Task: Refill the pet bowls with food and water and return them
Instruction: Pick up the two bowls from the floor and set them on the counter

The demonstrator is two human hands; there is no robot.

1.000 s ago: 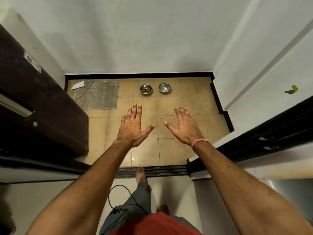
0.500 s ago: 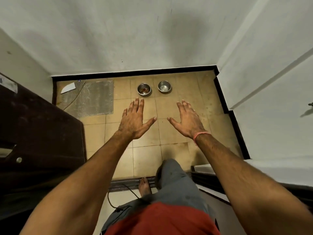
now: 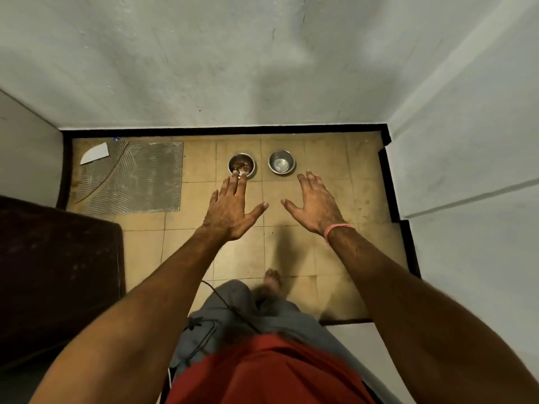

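Approach to the pet bowls; refill not begun.
Left hand (image 3: 230, 207) and right hand (image 3: 316, 204), fingers spread and holding nothing, reach toward the food bowl (image 3: 241, 165) and steel bowl (image 3: 281, 162) by the wall (image 3: 233, 68).

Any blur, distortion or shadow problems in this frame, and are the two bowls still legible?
Head view: wide-angle bending bows the walls and skirting; the stepping foot is motion-blurred; dim light casts soft shadows on the wall. Both steel bowls read clearly: left bowl holds brownish bits, right bowl shows glare. Left hand and right hand are sharp.
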